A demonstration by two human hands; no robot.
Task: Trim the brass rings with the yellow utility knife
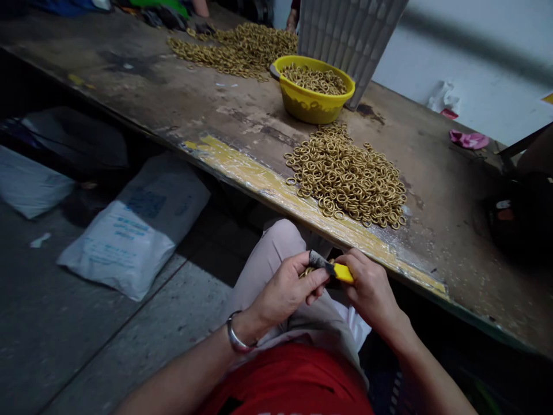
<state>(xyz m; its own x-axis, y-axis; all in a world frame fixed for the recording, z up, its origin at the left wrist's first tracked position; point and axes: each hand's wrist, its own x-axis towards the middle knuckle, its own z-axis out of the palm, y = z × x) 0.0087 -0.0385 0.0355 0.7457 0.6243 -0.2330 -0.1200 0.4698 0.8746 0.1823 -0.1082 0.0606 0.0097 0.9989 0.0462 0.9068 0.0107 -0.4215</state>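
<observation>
Above my lap, my left hand [294, 282] is closed around brass-coloured rings [307, 272], only partly visible between its fingers. A dark grey wrap [318, 259] appears to cover one fingertip of that hand. Close beside it, my right hand [367, 282] grips a small tool with a yellow handle [344, 273] and a dark end, which meets the left fingers. The tool's exact kind does not show. A large heap of loose rings [349, 173] lies on the table in front of both hands.
A yellow basin [317, 104] full of rings stands behind the heap, against a tall grey ribbed panel [345, 40]. More rings [242, 52] spread across the far table. Yellow tape [259, 173] lines the wooden table's [194, 98] near edge. White sacks [133, 230] lie on the floor.
</observation>
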